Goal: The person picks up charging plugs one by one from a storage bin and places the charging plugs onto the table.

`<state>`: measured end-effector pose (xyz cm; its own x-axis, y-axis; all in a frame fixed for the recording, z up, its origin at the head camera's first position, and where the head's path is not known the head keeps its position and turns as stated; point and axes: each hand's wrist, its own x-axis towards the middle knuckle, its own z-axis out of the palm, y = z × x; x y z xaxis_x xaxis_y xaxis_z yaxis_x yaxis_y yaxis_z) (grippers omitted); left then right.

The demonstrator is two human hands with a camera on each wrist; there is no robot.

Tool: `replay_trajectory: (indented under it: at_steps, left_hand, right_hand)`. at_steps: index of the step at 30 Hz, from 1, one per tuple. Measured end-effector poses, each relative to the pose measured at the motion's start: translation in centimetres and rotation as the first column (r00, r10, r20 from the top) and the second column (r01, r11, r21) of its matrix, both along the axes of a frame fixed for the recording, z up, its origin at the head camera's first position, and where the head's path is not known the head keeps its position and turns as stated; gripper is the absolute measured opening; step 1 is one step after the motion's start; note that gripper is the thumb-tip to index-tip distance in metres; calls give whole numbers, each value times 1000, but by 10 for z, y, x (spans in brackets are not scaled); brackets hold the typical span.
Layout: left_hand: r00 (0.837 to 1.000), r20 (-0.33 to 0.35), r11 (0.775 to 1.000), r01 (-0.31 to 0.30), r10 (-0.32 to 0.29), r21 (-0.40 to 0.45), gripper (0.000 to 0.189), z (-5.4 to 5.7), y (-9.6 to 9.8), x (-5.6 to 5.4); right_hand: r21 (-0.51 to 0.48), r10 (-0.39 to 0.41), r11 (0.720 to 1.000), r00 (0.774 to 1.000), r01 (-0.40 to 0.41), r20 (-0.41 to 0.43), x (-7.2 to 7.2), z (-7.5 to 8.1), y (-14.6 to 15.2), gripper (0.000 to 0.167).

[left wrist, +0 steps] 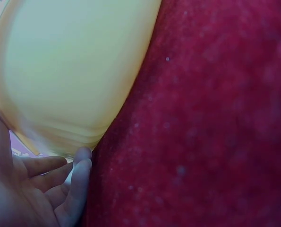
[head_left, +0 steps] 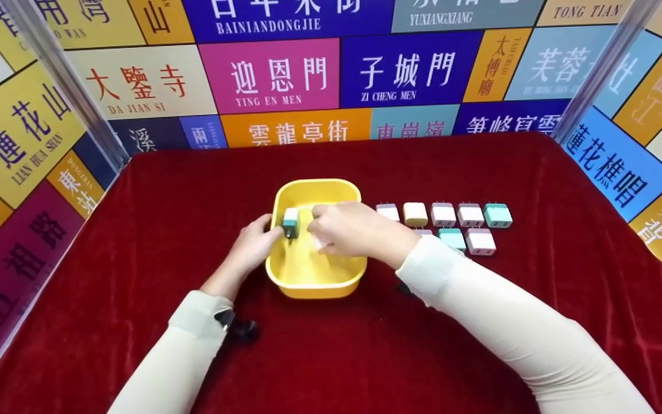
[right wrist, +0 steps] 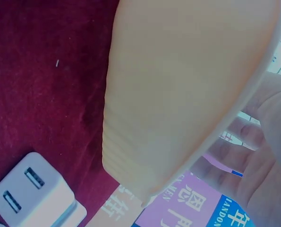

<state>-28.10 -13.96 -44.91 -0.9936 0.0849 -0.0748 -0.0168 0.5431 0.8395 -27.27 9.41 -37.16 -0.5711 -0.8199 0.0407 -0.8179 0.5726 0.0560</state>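
Note:
A yellow plastic basin (head_left: 315, 292) stands mid-table. My left hand (head_left: 254, 244) holds its left side, the thumb over the rim and the fingers along the outer wall; in the left wrist view, the fingers of that hand (left wrist: 46, 189) lie against the wall. My right hand (head_left: 345, 230) reaches over the right rim and pinches a pale pink USB charger (head_left: 320, 241), mostly hidden by the fingers, inside the basin. Another charger, white and teal (head_left: 291, 221), lies by the basin's left inner wall. In the right wrist view the basin wall (right wrist: 178, 85) hides the right fingertips.
Right of the basin, several USB wall chargers stand in two rows, among them a yellow one (head_left: 415, 214), a teal one (head_left: 497, 215) and a pale pink one (head_left: 481, 241). A dark red velvet cloth (head_left: 193, 184) covers the table. Printed panels (head_left: 279, 75) rise behind it.

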Motion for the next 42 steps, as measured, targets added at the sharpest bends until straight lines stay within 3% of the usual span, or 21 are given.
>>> replay_trajectory:
  at_steps: [2,7,15,16,24,29,31,35,42]
  left_hand:
    - [1000,-21,1000,-14,14,-13,54,-8,-2,-6]
    - [999,-30,1000,-14,14,-14,53,-11,-4,-9]
    - [1000,-24,1000,-9,8,-17,56,-12,-4,-12]
    - [1000,-15,1000,-5,5,-11,56,-8,-3,-9]
    - [1000,-27,1000,-11,11,-11,54,-25,-7,-20]
    - [999,-35,1000,-5,4,-3,56,-22,-7,-17]
    - [1000,-19,1000,6,-6,5,57,-11,-4,-9]
    - [1000,-7,1000,-1,2,3,57,0,1,0]
    - [1000,-1,1000,-10,10,3,57,1,2,2]
  right_hand:
    - [-16,-4,1000,1000,4,0,1,3,3,26]
    - [-41,-15,999,1000,16,13,2,10,10,30]
    - [-83,-27,996,1000,28,8,7,22,24,34]
    - [-88,-27,996,1000,27,2,8,23,25,34]
    - [-129,-32,991,999,27,-33,15,35,43,32]
    - [-205,-30,979,999,23,-35,19,41,57,32]
    - [-231,-28,973,999,19,-37,20,43,62,34]
    - [-255,-37,967,998,26,-41,22,43,73,38]
    - [-269,-106,958,994,101,-5,20,37,98,41]
